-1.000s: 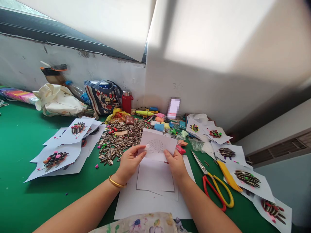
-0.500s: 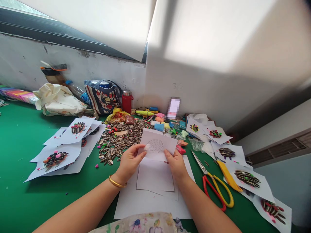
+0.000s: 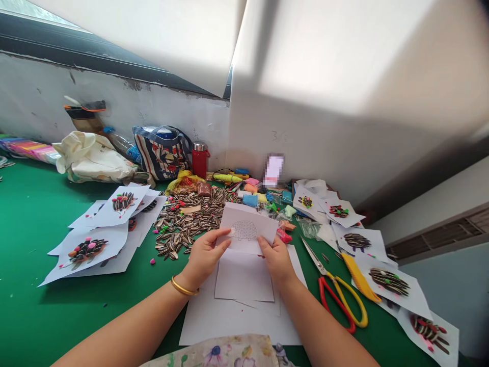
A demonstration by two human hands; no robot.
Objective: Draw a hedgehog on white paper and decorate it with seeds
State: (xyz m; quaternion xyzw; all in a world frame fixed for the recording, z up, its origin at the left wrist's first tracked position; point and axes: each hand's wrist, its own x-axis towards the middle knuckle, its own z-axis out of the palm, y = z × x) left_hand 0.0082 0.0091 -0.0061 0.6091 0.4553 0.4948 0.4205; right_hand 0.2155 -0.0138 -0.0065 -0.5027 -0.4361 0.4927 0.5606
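Note:
A small white paper card (image 3: 250, 211) with a drawn outline of a rounded, dotted animal on short legs is held up between both hands. My left hand (image 3: 206, 255) pinches its left edge between thumb and fingers. On the right edge, the thumb of my right hand (image 3: 278, 259) presses on the front while the fingers go behind. Below the card lie a blank white sheet (image 3: 244, 280) and a larger white sheet (image 3: 214, 323). Behind my left hand spreads a pile of striped sunflower seeds (image 3: 191, 219). Scissors (image 3: 332, 290) with red and yellow handles lie right of my right hand.
Paper cards with seed-covered animals lie at left (image 3: 91, 250) and right (image 3: 397, 283). Lumps of coloured clay (image 3: 250, 200) sit behind the card. A red bottle (image 3: 199, 162), a patterned bag (image 3: 162, 153) and a cream cloth bag (image 3: 95, 160) stand along the wall.

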